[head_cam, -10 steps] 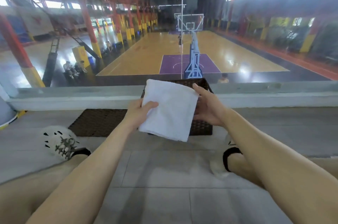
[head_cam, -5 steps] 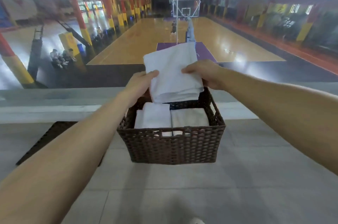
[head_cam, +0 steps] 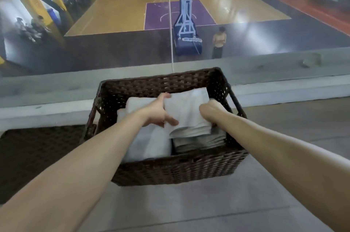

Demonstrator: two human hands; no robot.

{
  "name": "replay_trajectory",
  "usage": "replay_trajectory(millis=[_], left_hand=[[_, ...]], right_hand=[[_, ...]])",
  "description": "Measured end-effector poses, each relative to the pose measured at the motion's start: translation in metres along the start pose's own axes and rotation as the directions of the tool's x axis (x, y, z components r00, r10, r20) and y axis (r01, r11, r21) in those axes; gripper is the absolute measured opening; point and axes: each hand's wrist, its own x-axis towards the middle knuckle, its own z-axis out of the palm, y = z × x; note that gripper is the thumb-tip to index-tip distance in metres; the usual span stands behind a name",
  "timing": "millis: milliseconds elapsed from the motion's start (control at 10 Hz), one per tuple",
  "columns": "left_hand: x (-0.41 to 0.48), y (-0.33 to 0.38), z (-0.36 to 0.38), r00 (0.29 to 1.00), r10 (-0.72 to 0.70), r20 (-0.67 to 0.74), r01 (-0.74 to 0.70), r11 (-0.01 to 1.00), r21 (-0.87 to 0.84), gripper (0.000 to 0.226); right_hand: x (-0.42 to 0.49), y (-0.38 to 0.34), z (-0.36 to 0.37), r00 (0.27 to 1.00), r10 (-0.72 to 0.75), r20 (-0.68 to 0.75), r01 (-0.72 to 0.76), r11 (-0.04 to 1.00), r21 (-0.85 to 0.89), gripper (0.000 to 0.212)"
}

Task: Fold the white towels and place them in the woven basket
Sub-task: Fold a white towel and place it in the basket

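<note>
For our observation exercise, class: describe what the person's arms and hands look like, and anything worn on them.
The left forearm and right forearm are bare as far as the frame shows: no sleeves, watch or bands. The left hand and right hand wear no gloves; no rings show, though some fingers are hidden.

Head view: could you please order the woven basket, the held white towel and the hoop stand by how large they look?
1. woven basket, clearly the largest.
2. held white towel and hoop stand: these look about alike. The stand is far off beyond the glass, so I leave them unranked.
</note>
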Motion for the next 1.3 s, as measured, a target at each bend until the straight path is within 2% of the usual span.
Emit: replay_trajectory(millis=[100, 200, 300, 400, 500, 600, 700, 800, 900, 1000, 1100, 1200, 1300], left_hand=[[0.014, 0.000, 0.008, 0.999, 0.033, -0.029, -0.032, 0.999, 0.024, 0.120], [0.021, 0.006, 0.018, 0.996, 0.058, -0.071, -0.045, 0.983, 0.175, 0.122], [0.020, 0.007, 0.021, 0.963, 0.217, -0.162, -0.019, 0.650, 0.760, 0.112], [0.021, -0.003, 0.020, 0.912, 0.408, -0.028, -0.104, 0.298, 0.949, 0.091], [0.020, -0.009, 0.017, 0.963, 0.269, 0.029, -0.119, 0.326, 0.938, 0.091], [0.013, -0.003, 0.017, 0.978, 0.207, 0.038, -0.112, 0.362, 0.925, 0.092], [0.001, 0.010, 0.016, 0.972, 0.234, 0.006, -0.092, 0.359, 0.929, 0.082], [-0.026, 0.035, 0.023, 0.962, 0.274, -0.016, -0.102, 0.411, 0.906, 0.064], [-0.068, 0.062, 0.043, 0.932, 0.363, 0.008, -0.171, 0.420, 0.891, 0.064], [-0.114, 0.087, 0.074, 0.859, 0.512, 0.027, -0.263, 0.396, 0.880, 0.061], [-0.160, 0.110, 0.117, 0.757, 0.651, 0.056, -0.341, 0.320, 0.884, 0.055], [-0.192, 0.127, 0.173, 0.685, 0.719, 0.121, -0.405, 0.238, 0.883, 0.050], [-0.206, 0.139, 0.237, 0.677, 0.703, 0.216, -0.479, 0.199, 0.855, 0.049]], right_hand=[[0.008, -0.003, -0.002, 1.000, -0.007, 0.016, 0.009, 0.989, -0.144, 0.023], [0.012, 0.000, -0.011, 1.000, 0.013, -0.022, -0.017, 0.982, -0.190, 0.041], [0.015, 0.011, -0.007, 0.983, -0.172, -0.058, 0.126, 0.878, -0.461, 0.073], [0.019, 0.017, -0.002, 0.864, -0.481, 0.148, 0.447, 0.599, -0.664, 0.099], [0.036, 0.025, 0.008, 0.868, -0.255, 0.427, 0.496, 0.374, -0.784, 0.106], [0.042, 0.030, 0.012, 0.877, -0.151, 0.456, 0.477, 0.386, -0.790, 0.117], [0.018, 0.020, -0.002, 0.861, -0.267, 0.432, 0.508, 0.426, -0.749, 0.106], [-0.021, 0.021, -0.029, 0.858, -0.393, 0.332, 0.510, 0.564, -0.650, 0.076], [-0.082, 0.031, -0.061, 0.835, -0.510, 0.209, 0.534, 0.655, -0.535, 0.058], [-0.150, 0.056, -0.100, 0.773, -0.630, 0.078, 0.583, 0.655, -0.481, 0.048], [-0.211, 0.111, -0.145, 0.775, -0.632, -0.020, 0.523, 0.659, -0.541, 0.045], [-0.262, 0.185, -0.183, 0.841, -0.527, -0.122, 0.357, 0.711, -0.605, 0.044], [-0.300, 0.265, -0.207, 0.911, -0.371, -0.180, 0.195, 0.772, -0.605, 0.044]])
